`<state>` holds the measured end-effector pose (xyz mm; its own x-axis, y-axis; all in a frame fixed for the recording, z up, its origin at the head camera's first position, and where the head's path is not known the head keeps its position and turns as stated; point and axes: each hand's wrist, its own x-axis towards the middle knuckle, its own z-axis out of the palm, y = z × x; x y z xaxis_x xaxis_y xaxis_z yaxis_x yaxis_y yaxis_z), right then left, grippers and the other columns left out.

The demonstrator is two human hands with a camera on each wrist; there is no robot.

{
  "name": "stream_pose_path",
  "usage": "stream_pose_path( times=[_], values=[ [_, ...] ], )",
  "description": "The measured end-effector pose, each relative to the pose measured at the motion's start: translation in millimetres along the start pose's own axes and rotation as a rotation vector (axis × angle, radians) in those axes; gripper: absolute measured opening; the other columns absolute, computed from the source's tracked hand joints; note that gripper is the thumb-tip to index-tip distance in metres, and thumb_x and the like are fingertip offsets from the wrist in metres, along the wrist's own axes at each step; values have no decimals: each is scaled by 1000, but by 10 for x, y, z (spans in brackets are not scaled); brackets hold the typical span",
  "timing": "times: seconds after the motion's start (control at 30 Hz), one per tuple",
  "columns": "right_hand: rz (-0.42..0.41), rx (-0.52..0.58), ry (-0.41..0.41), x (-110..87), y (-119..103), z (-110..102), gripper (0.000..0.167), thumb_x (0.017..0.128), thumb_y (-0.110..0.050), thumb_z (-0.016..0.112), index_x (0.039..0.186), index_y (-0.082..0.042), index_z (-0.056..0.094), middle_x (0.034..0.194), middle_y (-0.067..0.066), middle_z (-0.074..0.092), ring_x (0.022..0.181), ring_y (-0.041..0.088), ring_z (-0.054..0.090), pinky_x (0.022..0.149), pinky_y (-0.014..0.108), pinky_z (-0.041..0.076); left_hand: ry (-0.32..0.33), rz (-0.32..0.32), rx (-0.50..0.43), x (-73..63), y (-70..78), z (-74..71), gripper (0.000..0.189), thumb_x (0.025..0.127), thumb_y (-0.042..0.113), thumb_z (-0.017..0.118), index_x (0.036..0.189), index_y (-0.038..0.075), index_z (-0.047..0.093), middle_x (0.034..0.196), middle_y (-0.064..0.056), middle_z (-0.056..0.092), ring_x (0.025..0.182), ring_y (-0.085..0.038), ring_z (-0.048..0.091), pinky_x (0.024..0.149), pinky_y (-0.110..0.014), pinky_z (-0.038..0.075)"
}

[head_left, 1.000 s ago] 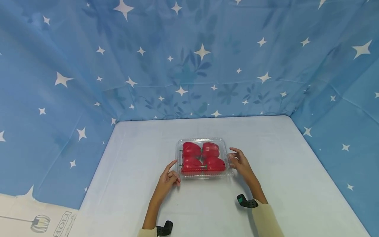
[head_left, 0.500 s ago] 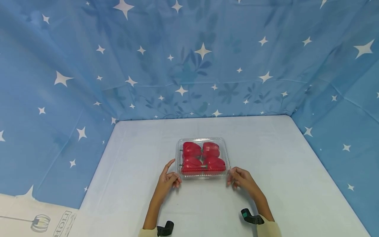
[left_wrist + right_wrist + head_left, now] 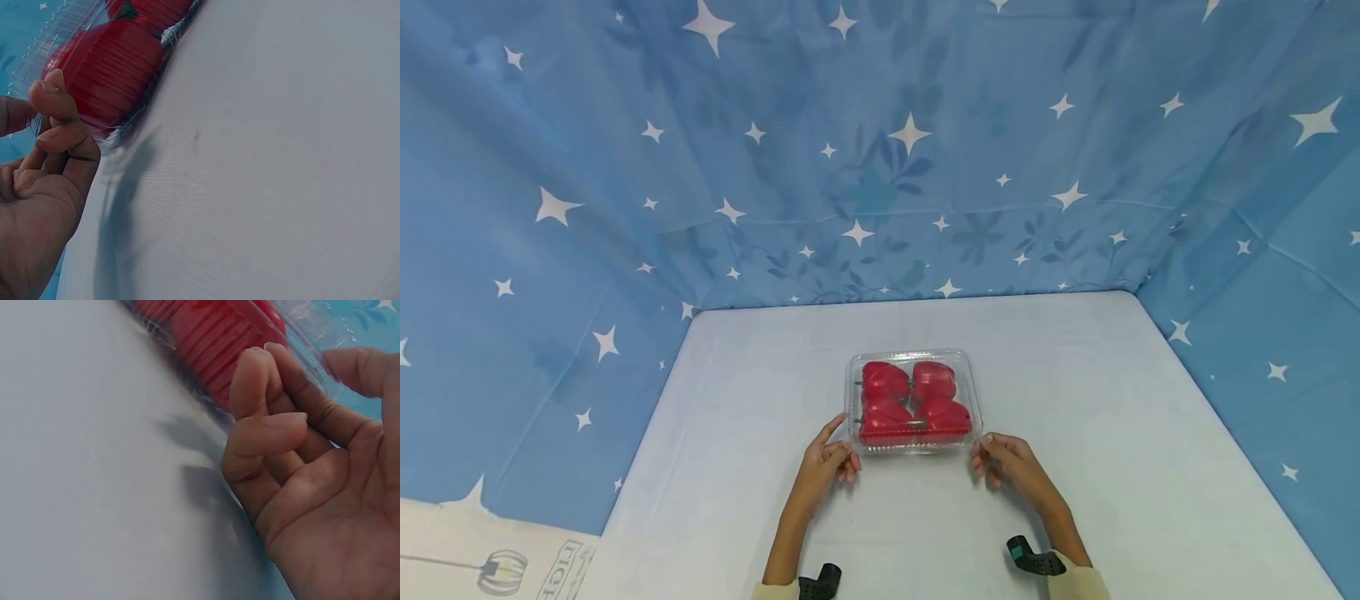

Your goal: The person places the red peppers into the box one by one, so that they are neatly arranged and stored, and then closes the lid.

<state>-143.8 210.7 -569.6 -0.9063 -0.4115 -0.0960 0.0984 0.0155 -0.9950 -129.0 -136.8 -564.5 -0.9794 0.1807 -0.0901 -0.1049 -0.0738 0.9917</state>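
A clear plastic clamshell box (image 3: 917, 448) lies flat on the white table, with several glossy red bell peppers (image 3: 934, 380) with green stems under its lid. My left hand (image 3: 820, 468) is at its front left corner, index finger stretched along the side and the others loosely bent; the left wrist view shows fingertips against the box wall (image 3: 103, 122). At the front right corner, my right hand (image 3: 1017, 468) has thumb and bent fingers on either side of the box corner (image 3: 309, 337) in the right wrist view. I cannot tell whether they pinch it.
The white-covered table (image 3: 1075, 358) stretches behind the box and to both sides. Blue star-patterned cloth (image 3: 820, 183) hangs along the back and sides. A cream piece of fabric with a lamp drawing (image 3: 497, 558) shows at lower left.
My right hand has slid from the right side of the box down to its front right corner. My left hand has shifted only slightly, and the box stays in place.
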Motion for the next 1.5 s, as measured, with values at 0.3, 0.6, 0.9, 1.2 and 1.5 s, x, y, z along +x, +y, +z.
stream_pose_path(
  times=[0.3,0.6,0.9,1.2,1.5],
  values=[
    [13,3,118,-1,-4,86,40,104,-21,44,92,16,55,72,-3,62,59,3,54,47,15,44,0,-15,-3,-2,-5,-7,53,101,7,47,150,5,30,70,-1,64,54,-8,55,51,-17,43],
    [-5,22,166,12,37,120,36,103,-16,47,85,14,55,66,-5,61,53,2,49,45,14,42,9,-57,32,-50,3,-8,42,102,12,48,140,-1,39,83,-15,71,54,-9,58,51,-16,41],
    [38,13,130,-41,63,128,46,106,-25,42,93,18,54,71,-3,60,56,3,52,43,14,39,4,-112,96,-73,37,54,24,104,15,39,106,-7,48,82,-21,71,47,-10,59,44,-16,38],
    [15,-24,190,-48,70,164,43,105,-22,44,85,14,56,66,-4,59,53,3,50,45,16,41,-10,-122,6,-99,-13,128,32,106,25,36,92,-2,49,68,-4,60,46,-8,50,42,-15,37],
    [-10,-17,187,-27,83,167,44,106,-19,41,85,16,56,67,-2,60,52,5,49,42,18,41,-4,-98,25,-121,13,150,25,106,18,38,92,-1,47,68,-3,58,49,-5,47,44,-13,41]
  ],
)
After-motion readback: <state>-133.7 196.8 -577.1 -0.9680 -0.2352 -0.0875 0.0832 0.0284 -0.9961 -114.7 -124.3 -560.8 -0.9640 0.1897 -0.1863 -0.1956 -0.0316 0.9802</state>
